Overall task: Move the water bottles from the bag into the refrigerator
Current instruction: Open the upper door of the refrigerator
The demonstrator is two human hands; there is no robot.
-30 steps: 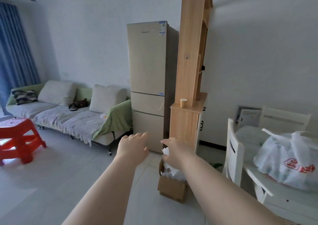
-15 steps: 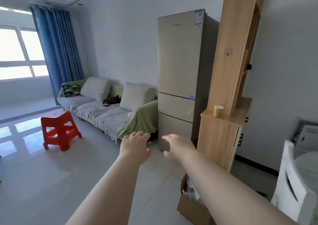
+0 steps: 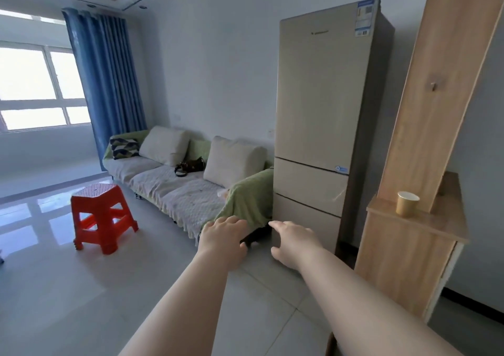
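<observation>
A tall beige refrigerator (image 3: pixel 324 105) stands against the back wall with its upper door and both lower drawers closed. Both my arms reach forward toward its lower part. My left hand (image 3: pixel 222 239) hovers in front of the sofa's end, fingers relaxed and empty. My right hand (image 3: pixel 293 242) is stretched out in front of the bottom drawer, fingers loosely extended, holding nothing. No bag and no water bottles are in view.
A wooden cabinet (image 3: pixel 409 252) with a tall post and a paper cup (image 3: pixel 407 203) stands right of the refrigerator. A sofa (image 3: pixel 174 181) with cushions runs along the wall to the left. A red plastic stool (image 3: pixel 103 216) sits on the tiled floor. A cardboard corner (image 3: pixel 330 346) shows at the bottom.
The view has swung left and closer to the refrigerator. The table with the white bag, the chair and most of the cardboard box have left the frame. Both hands stay outstretched and empty.
</observation>
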